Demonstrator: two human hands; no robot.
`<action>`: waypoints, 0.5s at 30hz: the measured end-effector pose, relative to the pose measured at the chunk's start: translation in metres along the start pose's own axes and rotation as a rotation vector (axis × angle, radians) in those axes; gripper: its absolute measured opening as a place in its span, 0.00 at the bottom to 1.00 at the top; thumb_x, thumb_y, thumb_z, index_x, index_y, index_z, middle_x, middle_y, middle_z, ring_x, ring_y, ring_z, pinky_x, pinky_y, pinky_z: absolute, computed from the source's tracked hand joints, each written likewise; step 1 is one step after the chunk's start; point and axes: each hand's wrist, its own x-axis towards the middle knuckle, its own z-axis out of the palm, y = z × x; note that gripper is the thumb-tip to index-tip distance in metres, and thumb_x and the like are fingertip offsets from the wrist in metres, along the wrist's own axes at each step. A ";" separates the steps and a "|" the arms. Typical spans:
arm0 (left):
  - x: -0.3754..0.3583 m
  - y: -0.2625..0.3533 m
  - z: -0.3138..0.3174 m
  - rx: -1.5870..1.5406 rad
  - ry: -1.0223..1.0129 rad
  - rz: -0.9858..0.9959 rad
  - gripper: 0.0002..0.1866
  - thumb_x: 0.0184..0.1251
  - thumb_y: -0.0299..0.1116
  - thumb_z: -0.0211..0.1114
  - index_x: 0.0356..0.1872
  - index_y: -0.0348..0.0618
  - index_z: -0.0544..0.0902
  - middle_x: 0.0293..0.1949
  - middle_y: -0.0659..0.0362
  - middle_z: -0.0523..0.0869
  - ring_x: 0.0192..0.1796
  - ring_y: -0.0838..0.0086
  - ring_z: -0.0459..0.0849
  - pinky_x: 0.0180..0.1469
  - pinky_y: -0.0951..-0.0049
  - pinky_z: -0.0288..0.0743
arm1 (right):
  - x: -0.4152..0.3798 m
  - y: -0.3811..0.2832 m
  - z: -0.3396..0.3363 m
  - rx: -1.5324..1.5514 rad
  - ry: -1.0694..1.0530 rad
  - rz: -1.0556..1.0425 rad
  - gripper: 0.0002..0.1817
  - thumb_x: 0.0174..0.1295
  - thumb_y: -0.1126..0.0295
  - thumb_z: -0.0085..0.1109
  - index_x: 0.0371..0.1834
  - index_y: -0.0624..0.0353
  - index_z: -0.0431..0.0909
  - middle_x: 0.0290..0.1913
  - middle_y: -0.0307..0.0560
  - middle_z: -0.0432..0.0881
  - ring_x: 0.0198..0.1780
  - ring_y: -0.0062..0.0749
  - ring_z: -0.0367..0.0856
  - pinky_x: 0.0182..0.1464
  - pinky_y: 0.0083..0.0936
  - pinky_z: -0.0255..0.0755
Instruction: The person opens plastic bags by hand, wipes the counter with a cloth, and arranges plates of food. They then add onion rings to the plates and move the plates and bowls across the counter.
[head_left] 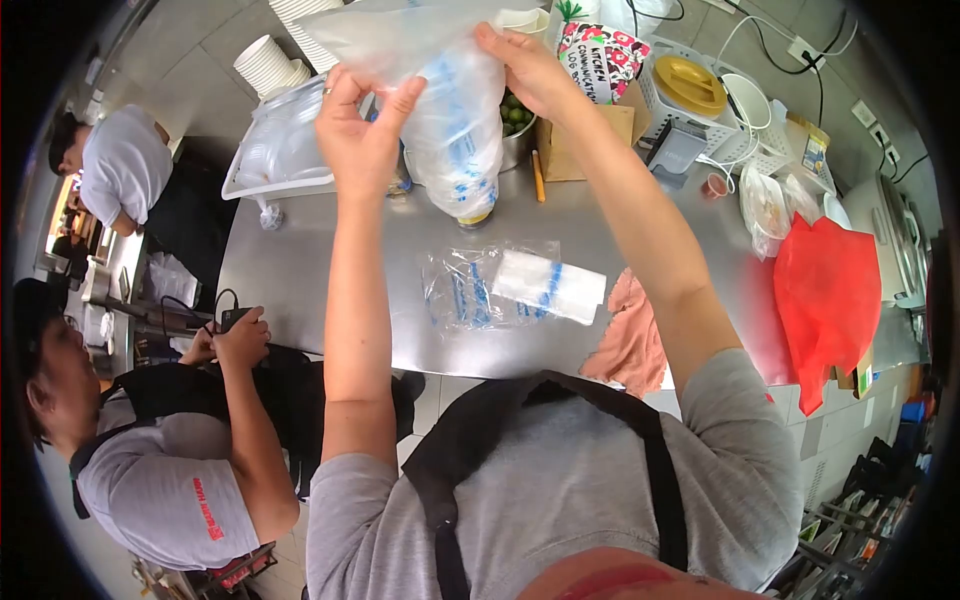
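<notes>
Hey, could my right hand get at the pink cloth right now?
Probably yes, if the right hand lets go of the bag; nothing seems to lie on the cloth.

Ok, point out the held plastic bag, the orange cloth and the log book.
Plastic bag (455,130): head view, its blue-printed side.
Orange cloth (631,338): head view, its visible folds.
Log book (601,62): head view, its lettered cover.
</notes>
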 end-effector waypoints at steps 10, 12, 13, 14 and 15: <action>-0.068 -0.045 0.039 0.137 0.040 -0.227 0.42 0.28 0.32 0.78 0.49 0.36 0.63 0.46 0.54 0.74 0.47 0.68 0.74 0.47 0.71 0.69 | -0.048 0.075 0.001 -0.100 -0.136 0.168 0.35 0.48 0.51 0.62 0.54 0.63 0.65 0.51 0.46 0.73 0.55 0.29 0.68 0.57 0.26 0.59; -0.077 -0.049 0.038 0.092 0.030 -0.278 0.43 0.28 0.32 0.78 0.51 0.36 0.62 0.48 0.53 0.72 0.49 0.68 0.74 0.48 0.71 0.70 | -0.053 0.076 -0.007 -0.123 -0.142 0.202 0.37 0.47 0.51 0.63 0.56 0.63 0.64 0.52 0.46 0.72 0.55 0.30 0.67 0.58 0.26 0.59; -0.077 -0.052 0.034 0.057 -0.009 -0.226 0.43 0.29 0.32 0.78 0.51 0.36 0.62 0.48 0.53 0.73 0.49 0.68 0.74 0.48 0.71 0.70 | -0.051 0.068 -0.012 -0.228 -0.191 0.156 0.37 0.47 0.51 0.63 0.57 0.63 0.63 0.53 0.46 0.71 0.56 0.31 0.67 0.58 0.26 0.58; -0.074 -0.055 0.030 0.022 -0.049 -0.170 0.43 0.30 0.32 0.77 0.52 0.37 0.62 0.47 0.53 0.73 0.49 0.68 0.74 0.48 0.71 0.70 | -0.046 0.060 -0.016 -0.334 -0.239 0.107 0.38 0.48 0.51 0.63 0.58 0.63 0.62 0.54 0.46 0.70 0.57 0.31 0.66 0.58 0.25 0.58; -0.066 -0.054 0.024 -0.016 -0.032 -0.109 0.42 0.31 0.31 0.77 0.52 0.37 0.62 0.47 0.53 0.73 0.49 0.69 0.73 0.48 0.71 0.70 | -0.042 0.038 -0.013 -0.198 -0.200 0.059 0.37 0.48 0.52 0.63 0.57 0.62 0.62 0.54 0.45 0.70 0.56 0.30 0.66 0.58 0.25 0.58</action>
